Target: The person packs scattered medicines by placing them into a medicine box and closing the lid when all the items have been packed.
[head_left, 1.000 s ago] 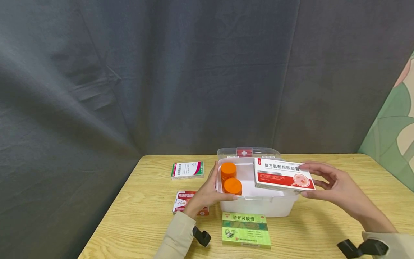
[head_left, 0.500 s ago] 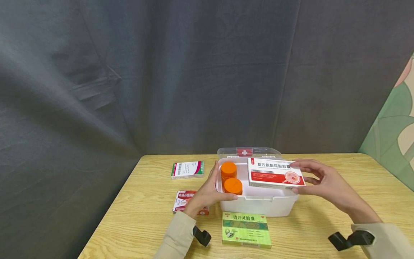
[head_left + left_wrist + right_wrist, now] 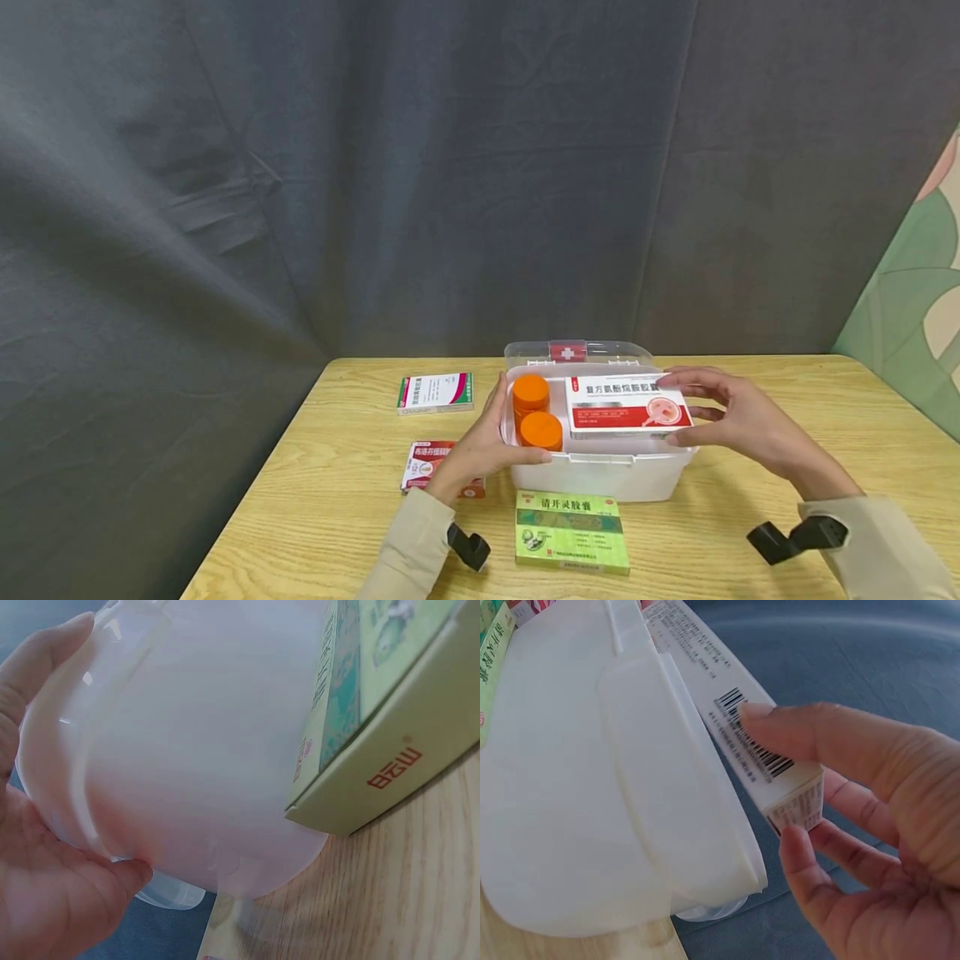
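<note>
My right hand pinches the right end of a white and red medicine box, held tilted over the mouth of a white plastic first-aid bin. In the right wrist view, the thumb lies on the barcode side of the medicine box, close above the bin's rim. My left hand grips the bin's left end, thumb along the front rim and fingers at the side. Two orange-capped bottles stand inside at the left. Its clear lid with a red cross tag is swung back.
A green medicine box lies in front of the bin. To the left lie a red and white box, partly behind my left wrist, and a white, green and magenta box. A dark curtain hangs behind the wooden table.
My right hand has moved left and slightly down, bringing the white and red medicine box further over the bin's opening. The left hand keeps its place on the bin.
</note>
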A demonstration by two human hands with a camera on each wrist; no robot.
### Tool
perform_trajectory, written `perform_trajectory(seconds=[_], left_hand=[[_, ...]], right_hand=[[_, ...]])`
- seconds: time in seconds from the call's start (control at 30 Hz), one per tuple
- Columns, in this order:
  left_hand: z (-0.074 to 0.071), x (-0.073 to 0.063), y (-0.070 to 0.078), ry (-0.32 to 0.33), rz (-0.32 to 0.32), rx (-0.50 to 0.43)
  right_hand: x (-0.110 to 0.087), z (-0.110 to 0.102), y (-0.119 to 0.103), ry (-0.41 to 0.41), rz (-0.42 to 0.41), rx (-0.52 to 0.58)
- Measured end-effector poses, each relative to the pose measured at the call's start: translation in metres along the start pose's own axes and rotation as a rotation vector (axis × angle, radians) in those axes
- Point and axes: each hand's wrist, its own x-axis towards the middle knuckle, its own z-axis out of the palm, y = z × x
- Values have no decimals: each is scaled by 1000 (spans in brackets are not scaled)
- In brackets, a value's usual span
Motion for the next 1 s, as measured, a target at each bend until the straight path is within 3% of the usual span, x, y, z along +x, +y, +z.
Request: perform_trajectory(seconds=[0.57,1.0], left_hand=[[0,-1,2,-4,-7,4],[-1,0,0,-2,-18,26]], right_hand=[[14,7,-1,-49,37,-90],[20,16,-10,-40,58,-201]])
